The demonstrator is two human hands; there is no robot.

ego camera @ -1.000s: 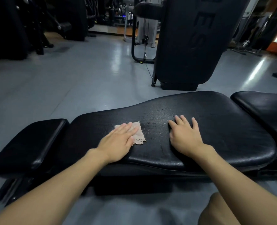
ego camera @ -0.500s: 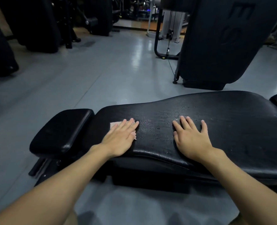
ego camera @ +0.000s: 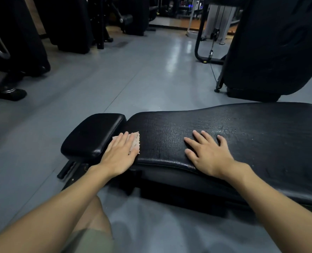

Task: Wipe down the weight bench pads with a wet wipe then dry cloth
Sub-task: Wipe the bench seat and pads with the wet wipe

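At the left end of the long bench pad [ego camera: 261, 134], beside the small pad [ego camera: 93, 136], the left hand [ego camera: 121, 152] presses flat on the pale wipe [ego camera: 135, 142], slid there from mid-pad, while the right hand [ego camera: 208, 152] rests spread and empty, so this pass looks nearly finished.

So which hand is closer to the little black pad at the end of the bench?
Left. The left hand presses a cloth down right beside the small pad, at the end of the long pad. The right hand lies flat farther along the long pad, well away.
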